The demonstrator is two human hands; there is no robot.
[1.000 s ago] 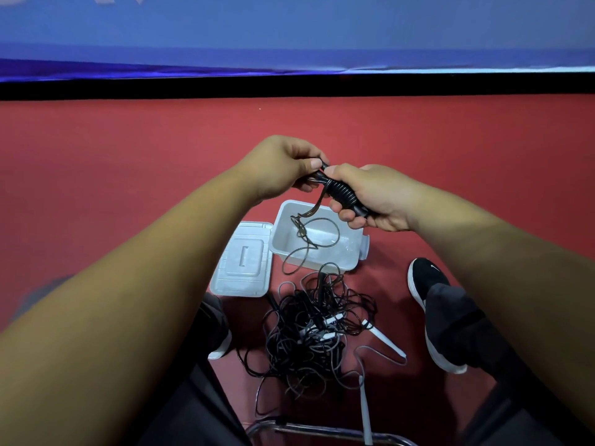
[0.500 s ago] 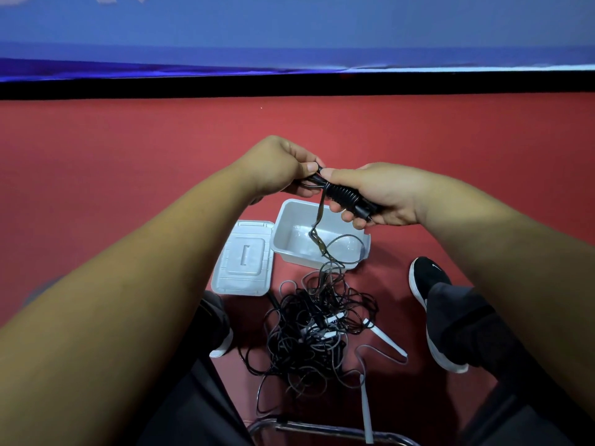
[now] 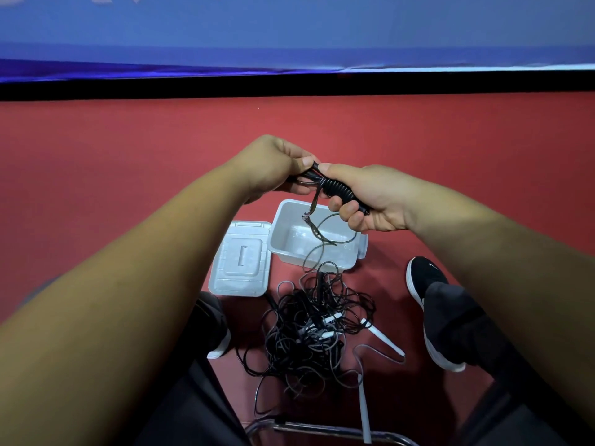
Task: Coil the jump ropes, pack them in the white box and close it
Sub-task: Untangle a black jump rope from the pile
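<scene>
My right hand (image 3: pixel 370 201) grips a black jump rope bundle (image 3: pixel 338 189), cord wound tightly round the handles. My left hand (image 3: pixel 273 169) pinches the cord at the bundle's left end. A loose tail of cord (image 3: pixel 317 233) hangs down over the open white box (image 3: pixel 289 220), which sits on the red floor below my hands. Its white lid (image 3: pixel 240 259) lies flat to the box's left. A tangled heap of black ropes (image 3: pixel 312 329) with white handles (image 3: pixel 383 339) lies in front of the box, between my feet.
My right foot in a black shoe (image 3: pixel 425 284) rests right of the heap; the left shoe (image 3: pixel 219 329) is partly hidden under my left forearm. A metal chair rail (image 3: pixel 322 431) crosses the bottom edge. A blue wall with a black strip stands beyond the red floor.
The hanging tail of cord has grown shorter and shifted as it was wound onto the bundle. Both hands stayed over the box, with small wrist movements.
</scene>
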